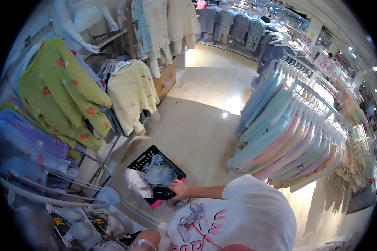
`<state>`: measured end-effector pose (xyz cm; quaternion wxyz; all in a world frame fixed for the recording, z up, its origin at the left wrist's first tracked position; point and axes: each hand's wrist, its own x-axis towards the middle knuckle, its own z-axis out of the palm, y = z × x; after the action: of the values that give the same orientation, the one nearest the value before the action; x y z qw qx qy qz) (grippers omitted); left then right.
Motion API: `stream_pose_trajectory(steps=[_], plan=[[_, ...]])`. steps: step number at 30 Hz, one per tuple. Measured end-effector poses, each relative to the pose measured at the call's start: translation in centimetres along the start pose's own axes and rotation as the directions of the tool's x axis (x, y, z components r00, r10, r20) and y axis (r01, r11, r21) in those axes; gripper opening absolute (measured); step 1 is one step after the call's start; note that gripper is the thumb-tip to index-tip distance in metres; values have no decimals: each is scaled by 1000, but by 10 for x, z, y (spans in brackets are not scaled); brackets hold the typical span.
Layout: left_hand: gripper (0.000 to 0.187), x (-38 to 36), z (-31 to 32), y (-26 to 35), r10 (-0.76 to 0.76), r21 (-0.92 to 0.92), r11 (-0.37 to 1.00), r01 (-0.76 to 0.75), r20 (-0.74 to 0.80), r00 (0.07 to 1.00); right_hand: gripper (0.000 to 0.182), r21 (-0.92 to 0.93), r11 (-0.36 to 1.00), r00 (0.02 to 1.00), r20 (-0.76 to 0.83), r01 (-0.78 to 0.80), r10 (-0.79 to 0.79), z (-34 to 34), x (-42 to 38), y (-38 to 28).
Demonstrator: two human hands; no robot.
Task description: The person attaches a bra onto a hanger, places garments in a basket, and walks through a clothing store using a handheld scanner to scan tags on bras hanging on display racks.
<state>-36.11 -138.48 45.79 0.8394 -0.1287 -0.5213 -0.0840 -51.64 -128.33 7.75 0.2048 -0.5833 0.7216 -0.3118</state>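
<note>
My right hand is closed round a black, rounded glossy object at the near side of a black shopping basket. A pink strip shows just below that object, probably part of the basket's handle. Inside the basket lie a crumpled blue-grey garment and a white bundle that hangs over its left side. Of my left arm only a piece with a band round it shows at the bottom edge. My left hand itself is out of view.
On the left hang a green printed pyjama set, a pale yellow top and blue-purple garments. A rack of pastel clothes stands right. Bras hang at lower left. A pale floor aisle runs between.
</note>
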Motion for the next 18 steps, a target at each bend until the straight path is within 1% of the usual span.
stream_pose_trajectory(steps=[1,2,3,4,5,6,7,8,9,10,12,14,16,17,18], plan=[[35,-12,-6,-7,-13,58,998,13,3,1000,67,-2,999,998,53,-35,35,-3,2,-1],[34,-35,-14,-16,-85,159,984,81,18,996,65,-21,998,996,68,-56,57,-4,3,-1],[34,-64,-21,-27,-209,278,943,185,61,976,63,-38,997,994,87,-67,70,-7,5,-4],[34,-99,-29,-34,-415,403,854,328,148,898,57,-30,998,997,47,-62,64,-10,6,-9],[34,-129,-37,-41,-599,503,747,433,229,767,54,-40,997,997,49,-60,62,-7,7,-5],[27,-154,-42,-43,-788,577,592,563,267,555,51,-34,998,998,12,-58,58,1,8,2],[23,-180,-48,-45,-912,682,409,606,284,296,49,-15,998,998,-23,-54,54,-9,10,-6],[23,-230,-68,-48,-943,725,331,604,225,247,48,-44,999,999,-51,-23,21,0,11,2],[24,-260,-84,-41,-987,760,161,629,118,110,49,-67,997,999,-24,-48,46,0,11,3],[25,-287,-99,-34,-1000,771,-7,637,14,-28,50,-91,993,997,-7,-74,74,-2,14,2],[32,-339,-134,-25,-990,776,-69,627,24,-138,51,-21,994,993,34,-111,111,-10,17,-6],[34,-377,-145,-12,-986,693,-167,701,-102,-134,50,-88,987,990,6,-138,139,4,16,4],[38,-385,-148,-14,-972,687,-230,689,-134,-191,50,-75,983,986,5,-166,167,6,17,7],[37,-380,-144,-19,-959,601,-283,748,-147,-244,50,-74,978,981,6,-194,195,12,21,12],[36,-374,-143,-23,-970,650,-241,720,-135,-202,50,-76,971,974,8,-227,228,20,23,22]])
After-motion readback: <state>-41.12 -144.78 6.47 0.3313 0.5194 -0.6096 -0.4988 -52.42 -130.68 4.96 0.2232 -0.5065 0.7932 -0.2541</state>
